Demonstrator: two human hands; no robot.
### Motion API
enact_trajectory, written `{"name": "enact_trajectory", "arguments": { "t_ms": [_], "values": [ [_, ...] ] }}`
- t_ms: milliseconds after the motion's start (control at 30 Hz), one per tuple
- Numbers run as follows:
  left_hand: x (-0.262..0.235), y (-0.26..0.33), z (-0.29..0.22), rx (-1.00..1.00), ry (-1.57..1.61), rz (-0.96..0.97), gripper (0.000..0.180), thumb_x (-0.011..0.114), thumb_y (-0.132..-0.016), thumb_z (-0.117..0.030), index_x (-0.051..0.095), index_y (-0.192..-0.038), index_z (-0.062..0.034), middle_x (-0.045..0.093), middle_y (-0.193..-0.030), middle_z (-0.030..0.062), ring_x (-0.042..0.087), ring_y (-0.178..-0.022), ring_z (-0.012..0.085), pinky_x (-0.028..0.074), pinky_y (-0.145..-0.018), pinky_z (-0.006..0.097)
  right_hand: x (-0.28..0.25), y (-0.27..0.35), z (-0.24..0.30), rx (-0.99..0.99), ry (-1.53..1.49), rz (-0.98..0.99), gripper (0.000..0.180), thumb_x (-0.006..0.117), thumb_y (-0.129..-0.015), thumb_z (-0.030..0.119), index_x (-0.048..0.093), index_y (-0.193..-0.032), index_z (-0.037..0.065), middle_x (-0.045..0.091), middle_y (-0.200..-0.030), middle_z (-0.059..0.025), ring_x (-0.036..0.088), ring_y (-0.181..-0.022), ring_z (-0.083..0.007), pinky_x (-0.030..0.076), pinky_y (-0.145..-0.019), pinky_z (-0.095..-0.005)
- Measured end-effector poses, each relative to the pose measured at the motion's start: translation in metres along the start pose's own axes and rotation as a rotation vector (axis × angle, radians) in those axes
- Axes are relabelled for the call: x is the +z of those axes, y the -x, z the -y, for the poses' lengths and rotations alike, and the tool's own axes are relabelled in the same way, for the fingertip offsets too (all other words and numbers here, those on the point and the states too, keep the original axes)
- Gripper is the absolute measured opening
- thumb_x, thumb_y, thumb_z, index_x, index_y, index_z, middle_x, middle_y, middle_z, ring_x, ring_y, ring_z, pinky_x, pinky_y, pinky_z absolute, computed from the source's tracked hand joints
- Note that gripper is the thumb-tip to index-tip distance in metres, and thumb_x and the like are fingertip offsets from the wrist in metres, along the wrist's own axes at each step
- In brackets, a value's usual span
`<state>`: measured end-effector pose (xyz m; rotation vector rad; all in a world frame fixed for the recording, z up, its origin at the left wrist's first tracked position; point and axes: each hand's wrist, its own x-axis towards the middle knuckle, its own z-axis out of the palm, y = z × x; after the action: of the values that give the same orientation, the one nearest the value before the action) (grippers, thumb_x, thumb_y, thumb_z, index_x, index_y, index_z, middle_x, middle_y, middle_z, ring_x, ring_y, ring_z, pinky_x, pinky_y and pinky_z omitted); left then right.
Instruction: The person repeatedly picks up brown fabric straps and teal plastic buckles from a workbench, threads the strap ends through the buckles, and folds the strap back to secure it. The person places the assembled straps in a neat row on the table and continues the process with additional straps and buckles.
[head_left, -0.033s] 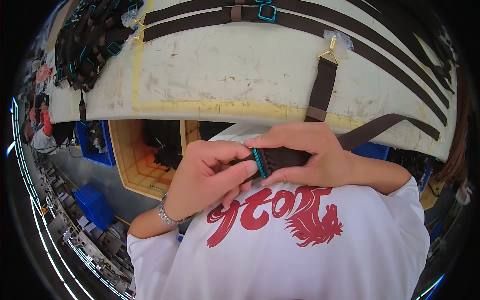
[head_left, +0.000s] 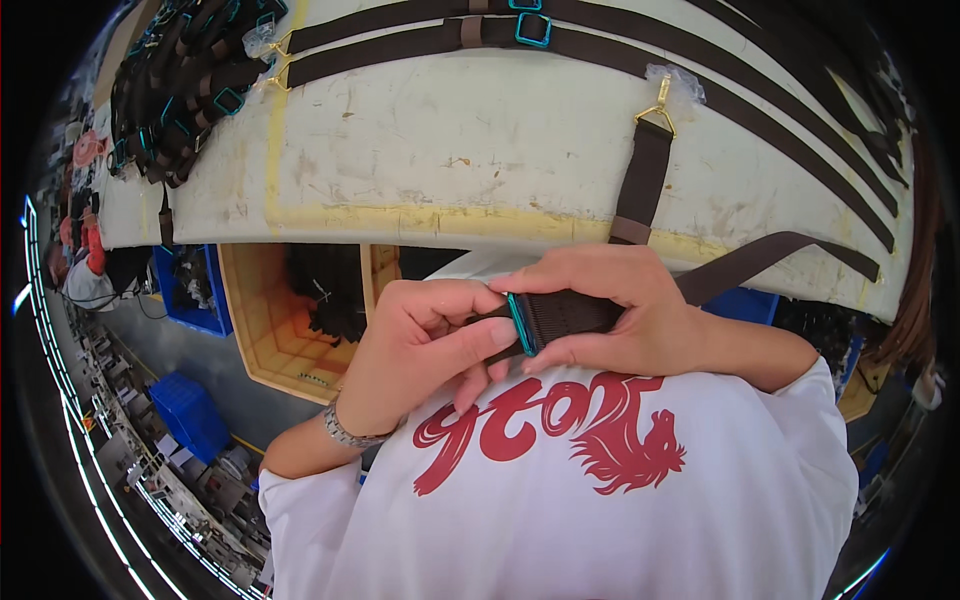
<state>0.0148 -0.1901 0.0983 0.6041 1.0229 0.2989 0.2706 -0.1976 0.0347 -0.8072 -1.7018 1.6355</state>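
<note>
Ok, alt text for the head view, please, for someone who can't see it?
A person's left hand and right hand hold a dark strap at its teal buckle. Beyond, more straps stretch across a scuffed white table, with a tangled heap at left.

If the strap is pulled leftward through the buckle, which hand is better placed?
The left hand, probably: its thumb and fingers are left of the buckle, while the right hand holds the strap on the right.
</note>
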Motion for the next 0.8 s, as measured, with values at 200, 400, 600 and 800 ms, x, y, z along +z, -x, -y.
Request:
{"name": "enact_trajectory", "arguments": {
  "t_ms": [200, 400, 600, 800],
  "values": [
    [-0.016, -0.008, 0.008, 0.164, -0.307, 0.072, 0.007, 0.073, -0.101, -0.004, 0.073, -0.097, 0.0029, 0.071, -0.082, 0.0054, 0.067, -0.066, 0.0089, 0.047, -0.057, 0.023, 0.006, 0.002, 0.004, 0.046, -0.069, -0.068, 0.051, 0.092, -0.084, 0.013, 0.07, -0.13, 0.005, 0.073, -0.112, -0.0102, 0.072, -0.101, -0.0297, 0.057, -0.092, -0.0356],
    [-0.012, -0.006, 0.014, 0.264, -0.522, 0.025, 0.011, 0.077, -0.098, -0.006, 0.072, -0.092, 0.0014, 0.071, -0.08, 0.0035, 0.057, -0.06, 0.0057, 0.043, -0.056, 0.023, 0.003, 0.003, 0.0, 0.012, -0.023, 0.019, 0.05, 0.091, -0.085, 0.011, 0.07, -0.13, 0.004, 0.073, -0.113, -0.0099, 0.073, -0.102, -0.0296, 0.057, -0.09, -0.0357],
    [-0.006, -0.014, 0.02, -0.065, 0.033, 0.11, 0.011, 0.077, -0.097, -0.005, 0.07, -0.092, 0.0015, 0.07, -0.081, 0.0019, 0.055, -0.063, 0.0033, 0.042, -0.056, 0.021, 0.0, 0.009, 0.0, 0.08, -0.121, 0.043, 0.051, 0.091, -0.084, 0.01, 0.071, -0.13, 0.004, 0.074, -0.114, -0.0119, 0.072, -0.101, -0.0311, 0.057, -0.089, -0.0368],
    [0.001, -0.013, 0.013, 0.265, -0.541, -0.034, 0.009, 0.074, -0.097, -0.003, 0.069, -0.092, 0.0021, 0.068, -0.082, 0.0015, 0.056, -0.063, 0.0052, 0.042, -0.056, 0.022, 0.004, 0.013, -0.007, -0.008, 0.082, -0.066, 0.05, 0.091, -0.084, 0.009, 0.071, -0.129, 0.004, 0.074, -0.114, -0.0111, 0.073, -0.101, -0.0301, 0.057, -0.09, -0.0366]
  ]
}}
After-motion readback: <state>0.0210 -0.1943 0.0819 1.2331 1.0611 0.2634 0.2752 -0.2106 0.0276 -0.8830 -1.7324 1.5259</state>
